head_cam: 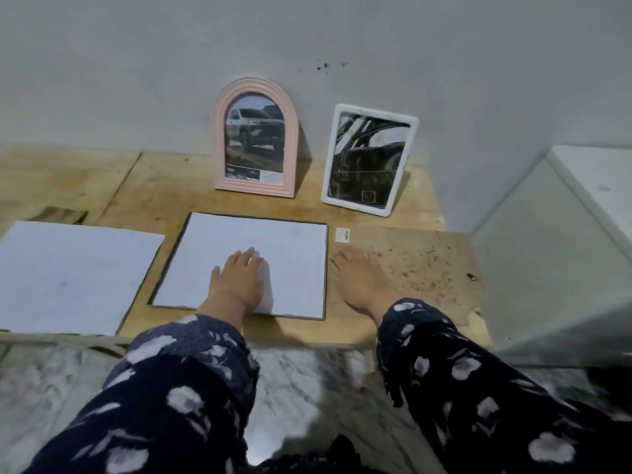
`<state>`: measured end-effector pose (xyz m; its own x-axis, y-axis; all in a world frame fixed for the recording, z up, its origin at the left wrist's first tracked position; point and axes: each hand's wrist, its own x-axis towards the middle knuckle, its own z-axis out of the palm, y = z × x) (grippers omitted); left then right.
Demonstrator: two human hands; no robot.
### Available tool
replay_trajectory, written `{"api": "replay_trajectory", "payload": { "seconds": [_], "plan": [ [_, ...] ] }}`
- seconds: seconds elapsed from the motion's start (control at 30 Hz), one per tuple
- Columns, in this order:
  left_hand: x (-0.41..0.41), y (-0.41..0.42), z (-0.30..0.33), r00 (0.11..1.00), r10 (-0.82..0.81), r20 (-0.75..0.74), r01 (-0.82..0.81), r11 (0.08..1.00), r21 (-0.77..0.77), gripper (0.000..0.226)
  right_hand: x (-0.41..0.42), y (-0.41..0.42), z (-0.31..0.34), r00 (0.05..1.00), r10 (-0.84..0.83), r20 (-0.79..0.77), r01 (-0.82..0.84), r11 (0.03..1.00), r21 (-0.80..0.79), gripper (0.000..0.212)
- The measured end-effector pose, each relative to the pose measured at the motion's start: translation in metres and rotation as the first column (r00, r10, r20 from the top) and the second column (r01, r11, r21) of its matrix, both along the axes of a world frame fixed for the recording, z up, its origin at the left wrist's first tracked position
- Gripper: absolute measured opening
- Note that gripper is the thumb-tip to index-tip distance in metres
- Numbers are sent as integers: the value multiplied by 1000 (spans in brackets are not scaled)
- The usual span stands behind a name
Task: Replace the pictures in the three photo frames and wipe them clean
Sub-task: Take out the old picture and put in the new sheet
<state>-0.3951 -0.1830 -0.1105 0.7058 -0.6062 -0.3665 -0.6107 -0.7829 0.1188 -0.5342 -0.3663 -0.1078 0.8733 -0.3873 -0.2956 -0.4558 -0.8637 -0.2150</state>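
A pink arched frame with a car picture stands against the wall. To its right leans a white rectangular frame holding a dark picture. In front of them a thin dark-edged frame lies flat, filled with a white sheet. My left hand presses on that sheet with straight fingers, and a white cloth or tissue lies under its palm. My right hand rests flat on a stained brown backing board beside the flat frame.
Another white sheet lies at the left of the wooden table. The brown board carries a small sticker. A pale cabinet stands close on the right. Marble floor shows below the table's front edge.
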Motion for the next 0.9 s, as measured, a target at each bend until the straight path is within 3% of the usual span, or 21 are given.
{"api": "replay_trajectory", "payload": {
  "seconds": [0.13,0.23,0.4,0.53,0.63,0.73,0.9],
  "plan": [
    [40,47,3,992,123,-10,-123,992,36,65,39,25,-7,998,5,-59,1,996,95,69],
    [68,67,3,988,154,-13,-153,987,54,75,63,27,-10,996,-56,-71,60,996,63,79],
    [98,74,0,997,73,-24,-71,996,50,78,86,29,-14,984,-158,-81,161,987,26,90],
    [101,75,-6,999,36,7,-37,999,28,72,91,42,-28,953,-297,68,295,955,37,90],
    [105,77,-9,999,43,9,-43,999,-3,75,93,49,-30,887,-394,241,377,919,115,67],
    [107,77,-10,998,63,-17,-63,997,-33,78,96,57,-26,731,-571,373,444,814,374,48],
    [106,74,-6,983,147,-109,-157,983,-97,77,93,72,-5,493,-831,257,446,494,746,41]
  ]
}}
